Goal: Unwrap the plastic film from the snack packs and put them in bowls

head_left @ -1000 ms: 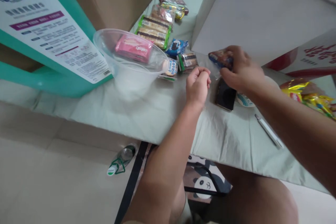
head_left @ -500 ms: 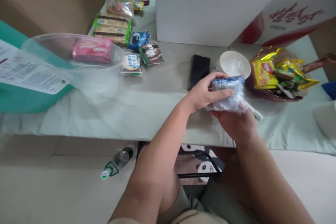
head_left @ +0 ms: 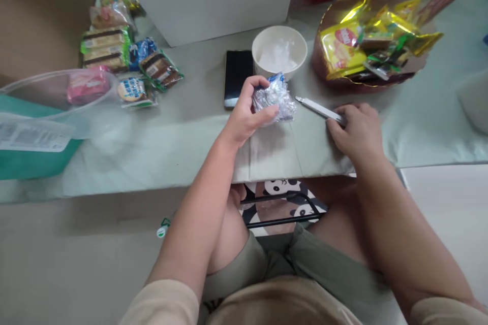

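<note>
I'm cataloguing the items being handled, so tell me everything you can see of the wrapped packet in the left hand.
The packet is small and shiny, with crinkled, see-through wrapping that looks like plastic and gives silvery glints. Blue shows along its upper edge; glare hides any lettering and its contents. It is held slightly tilted between the thumb and fingers of the left hand, at the near side of the white bowl. Whether it touches the bowl is unclear.

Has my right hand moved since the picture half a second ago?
Yes: against the white bowl, your right hand has moved right, from the wrapped packet to the utility knife.
</note>
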A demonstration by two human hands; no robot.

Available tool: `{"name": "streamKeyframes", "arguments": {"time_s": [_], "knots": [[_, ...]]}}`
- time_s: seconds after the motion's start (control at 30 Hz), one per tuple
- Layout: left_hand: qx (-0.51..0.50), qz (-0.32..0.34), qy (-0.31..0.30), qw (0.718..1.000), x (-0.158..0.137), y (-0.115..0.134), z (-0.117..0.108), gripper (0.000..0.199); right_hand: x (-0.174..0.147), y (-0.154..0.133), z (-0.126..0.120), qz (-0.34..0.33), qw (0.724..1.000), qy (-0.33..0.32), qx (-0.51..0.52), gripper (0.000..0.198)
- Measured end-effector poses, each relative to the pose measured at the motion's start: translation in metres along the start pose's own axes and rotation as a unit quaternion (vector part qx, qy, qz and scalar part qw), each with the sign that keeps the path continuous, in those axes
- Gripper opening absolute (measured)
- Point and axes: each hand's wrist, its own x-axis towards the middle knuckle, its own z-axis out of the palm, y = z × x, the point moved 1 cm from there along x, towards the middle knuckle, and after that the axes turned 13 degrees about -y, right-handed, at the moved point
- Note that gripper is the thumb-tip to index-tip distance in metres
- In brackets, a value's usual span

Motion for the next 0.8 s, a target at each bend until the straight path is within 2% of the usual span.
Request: {"name": "streamKeyframes", "arguments": {"time_s": [0.13,0.27,0.43,0.57,0.67,0.8], "knots": [[0.087,0.015,-0.034,0.996,-0.009,-0.01,0.003,0.061,-0.002,-0.004,-0.014,-0.002,0.998,-0.036,0.042,0.014],[0.145,0.04,0.006,0.989,-0.009,-0.018,0.001,0.065,-0.009,-0.013,-0.023,0.016,0.985,-0.069,0.16,0.008],[0.189,0.062,0.052,0.979,-0.005,-0.022,0.007,0.068,-0.025,-0.024,-0.024,-0.059,0.955,-0.079,0.279,0.01],[0.186,0.05,0.065,0.979,-0.009,-0.022,0.02,0.062,-0.036,-0.038,-0.024,-0.112,0.941,-0.101,0.303,0.029],[0.177,0.036,0.064,0.981,-0.013,-0.019,0.025,0.06,-0.038,-0.048,-0.021,-0.118,0.938,-0.116,0.304,0.035],[0.175,0.04,0.072,0.981,-0.014,-0.018,0.021,0.055,-0.036,-0.055,-0.017,-0.107,0.942,-0.126,0.291,0.036]]}}
